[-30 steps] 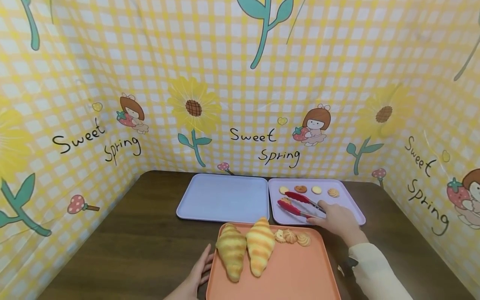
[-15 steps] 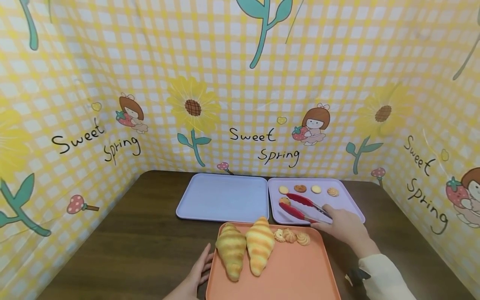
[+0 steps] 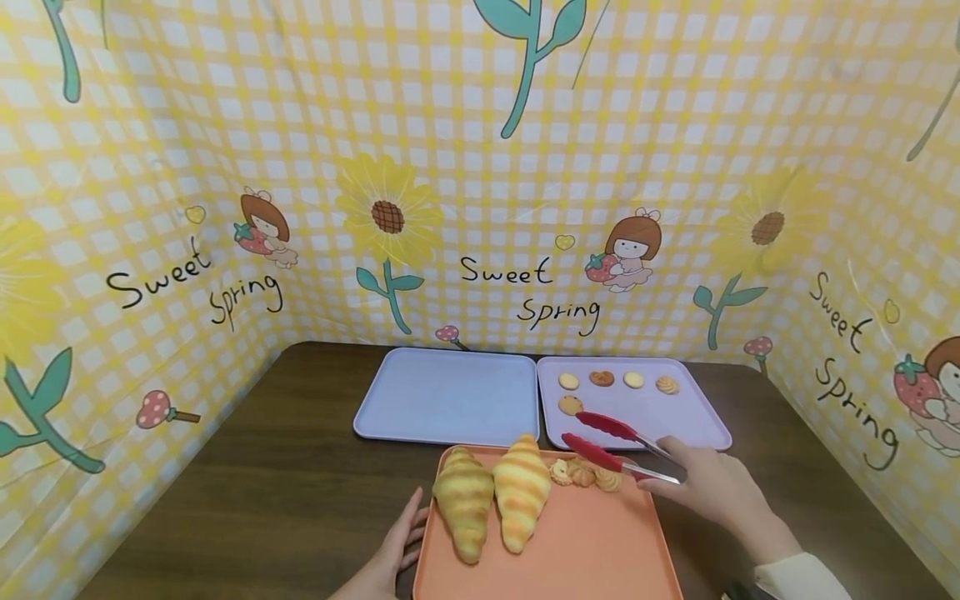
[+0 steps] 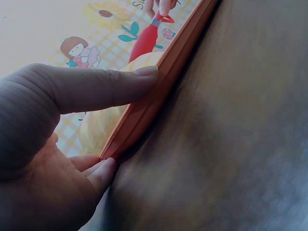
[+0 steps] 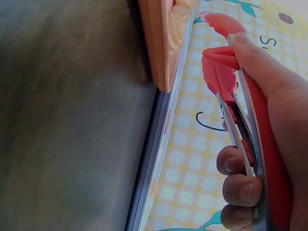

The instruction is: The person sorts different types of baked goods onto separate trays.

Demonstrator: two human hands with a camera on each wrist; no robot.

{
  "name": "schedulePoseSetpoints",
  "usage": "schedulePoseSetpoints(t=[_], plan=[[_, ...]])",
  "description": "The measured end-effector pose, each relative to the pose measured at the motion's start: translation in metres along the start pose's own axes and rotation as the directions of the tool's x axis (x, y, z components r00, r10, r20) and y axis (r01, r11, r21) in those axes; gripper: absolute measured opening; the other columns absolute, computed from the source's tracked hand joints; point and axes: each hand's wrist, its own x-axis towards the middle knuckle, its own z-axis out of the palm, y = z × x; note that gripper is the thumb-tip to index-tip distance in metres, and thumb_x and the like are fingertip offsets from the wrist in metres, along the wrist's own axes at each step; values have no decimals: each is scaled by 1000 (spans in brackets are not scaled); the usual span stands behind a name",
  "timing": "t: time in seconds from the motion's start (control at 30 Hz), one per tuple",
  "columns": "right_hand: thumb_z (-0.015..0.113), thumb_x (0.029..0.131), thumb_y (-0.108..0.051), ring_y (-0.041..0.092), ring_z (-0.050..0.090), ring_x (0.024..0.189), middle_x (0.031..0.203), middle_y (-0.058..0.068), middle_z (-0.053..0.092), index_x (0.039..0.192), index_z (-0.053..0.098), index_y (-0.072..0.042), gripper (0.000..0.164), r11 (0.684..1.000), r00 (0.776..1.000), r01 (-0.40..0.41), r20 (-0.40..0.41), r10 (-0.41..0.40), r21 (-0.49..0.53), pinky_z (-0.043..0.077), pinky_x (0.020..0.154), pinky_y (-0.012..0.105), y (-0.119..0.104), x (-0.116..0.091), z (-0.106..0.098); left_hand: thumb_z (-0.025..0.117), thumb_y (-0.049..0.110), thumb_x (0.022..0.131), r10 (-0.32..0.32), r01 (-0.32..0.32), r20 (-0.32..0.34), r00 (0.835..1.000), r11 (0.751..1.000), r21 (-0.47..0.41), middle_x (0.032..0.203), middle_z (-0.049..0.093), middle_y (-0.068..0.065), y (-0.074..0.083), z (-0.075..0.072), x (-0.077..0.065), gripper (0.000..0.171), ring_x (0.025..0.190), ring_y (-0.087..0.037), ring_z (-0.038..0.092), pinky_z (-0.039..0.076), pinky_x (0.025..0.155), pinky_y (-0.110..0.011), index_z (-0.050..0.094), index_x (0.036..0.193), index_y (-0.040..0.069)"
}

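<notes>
My left hand (image 3: 390, 554) touches the left side of an orange tray (image 3: 600, 550). In the left wrist view, the thumb and fingertips lie against the tray's edge. My right hand (image 3: 712, 483) grips red-tipped metal tongs (image 3: 652, 471) by their handles. The tongs' two arms stand apart with nothing seen between them, over the gap between the orange tray and a lilac tray (image 3: 697, 417). Near the upper tip, a round speckled cookie (image 3: 570, 405) lies on the lilac tray. Two croissants (image 3: 462, 504) and several swirled cookies (image 3: 581, 472) lie on the orange tray.
Along the lilac tray's back lie several more cookies: pale round ones (image 3: 633, 380), a brown one (image 3: 602, 378) and a swirled one (image 3: 667, 385). To its left sits a bare blue tray (image 3: 450, 396). A checked cloth (image 3: 487, 183) hangs around the dark wooden table (image 3: 285, 467).
My right hand has drawn the tongs back toward me from the speckled cookie, which stays on the lilac tray. My left hand and the trays have not visibly moved.
</notes>
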Motion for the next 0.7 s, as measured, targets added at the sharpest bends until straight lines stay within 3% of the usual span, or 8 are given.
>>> schedulePoseSetpoints(t=[0.1,0.27,0.47,0.7], plan=[[69,78,-71,31,67,74,87,7,71,115,65,-19,65,1000,1000,-18,23,18,-5,50,62,53,1,-9,-4,71,52,87,4,-4,-1,1000,1000,5,150,4,-44,1,1,0,121,136,-19,29,38,102,-25,-17,157,8],[69,78,-71,29,66,72,84,6,70,119,64,-19,67,999,998,-51,44,51,-9,49,60,52,4,-24,-7,71,54,87,39,-39,4,999,999,9,150,4,-44,3,2,-1,116,133,-1,30,37,103,-25,-14,158,21],[69,77,-71,21,61,67,80,1,68,121,65,-16,70,997,992,-80,101,80,-3,48,58,47,7,-40,-9,75,48,86,42,-42,-1,999,999,18,150,5,-44,8,3,-1,121,132,1,30,37,103,-24,-16,158,12],[71,75,-71,20,60,64,76,0,66,119,65,-18,69,997,992,-81,101,81,-9,45,54,45,13,-54,-9,73,53,86,50,-50,0,999,999,20,149,5,-46,7,4,-1,112,131,3,31,37,102,-24,-10,158,31]])
